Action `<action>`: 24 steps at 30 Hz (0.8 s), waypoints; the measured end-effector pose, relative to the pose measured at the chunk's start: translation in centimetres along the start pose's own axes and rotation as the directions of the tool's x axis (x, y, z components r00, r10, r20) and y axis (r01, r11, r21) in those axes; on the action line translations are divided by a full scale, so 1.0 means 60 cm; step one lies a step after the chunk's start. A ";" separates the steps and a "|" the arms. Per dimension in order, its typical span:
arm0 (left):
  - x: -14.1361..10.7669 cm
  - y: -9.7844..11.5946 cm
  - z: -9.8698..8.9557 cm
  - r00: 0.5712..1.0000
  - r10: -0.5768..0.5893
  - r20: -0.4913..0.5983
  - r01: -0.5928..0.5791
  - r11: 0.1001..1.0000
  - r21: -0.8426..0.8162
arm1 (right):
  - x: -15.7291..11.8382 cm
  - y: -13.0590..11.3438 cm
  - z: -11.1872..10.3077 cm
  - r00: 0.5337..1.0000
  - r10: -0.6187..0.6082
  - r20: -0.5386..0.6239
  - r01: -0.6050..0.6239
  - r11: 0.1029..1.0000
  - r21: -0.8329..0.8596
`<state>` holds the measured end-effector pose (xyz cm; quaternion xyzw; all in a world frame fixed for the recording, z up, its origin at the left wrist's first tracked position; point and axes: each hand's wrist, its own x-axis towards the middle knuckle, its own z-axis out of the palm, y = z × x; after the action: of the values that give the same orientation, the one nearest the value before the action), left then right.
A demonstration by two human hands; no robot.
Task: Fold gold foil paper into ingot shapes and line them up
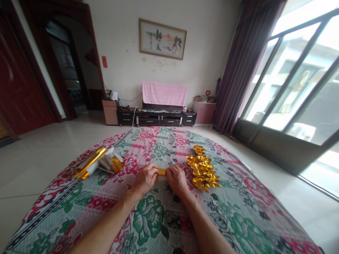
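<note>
Stretching beneath the work, a floral cloth [148, 217] in red, green and grey covers the table. On its left side lies a loose bundle of gold and white sheets [91, 162], some rolled. On the right sits a cluster of shiny, pointed gold pieces [203, 171], overlapping in a column. Between these, the left hand [145, 179] and right hand [177, 179] pinch — one at each end — a small gold strip [161, 171].
</note>
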<state>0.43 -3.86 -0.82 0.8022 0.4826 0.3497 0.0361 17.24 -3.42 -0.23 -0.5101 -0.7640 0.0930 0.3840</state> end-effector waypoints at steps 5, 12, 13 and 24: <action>0.000 -0.007 -0.003 1.000 -0.012 -0.008 0.012 1.000 0.010 | 0.001 0.001 0.005 0.999 -0.031 -0.043 0.035 0.995 0.096; 0.003 -0.007 -0.007 1.000 -0.006 -0.014 0.006 1.000 0.020 | 0.006 -0.011 -0.001 1.000 0.013 -0.008 -0.013 0.997 0.080; 0.003 -0.006 -0.007 1.000 -0.003 -0.010 0.003 1.000 0.022 | 0.006 -0.012 -0.003 1.000 0.013 0.005 -0.014 0.998 0.067; 0.002 0.005 -0.013 0.998 0.051 0.047 -0.055 0.996 0.074 | 0.006 -0.012 -0.001 0.996 0.014 0.090 -0.018 0.999 0.044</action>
<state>0.24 -4.15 -0.06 0.8231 0.4731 0.3142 0.0074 16.68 -3.43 0.38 -0.5030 -0.7740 0.1358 0.3599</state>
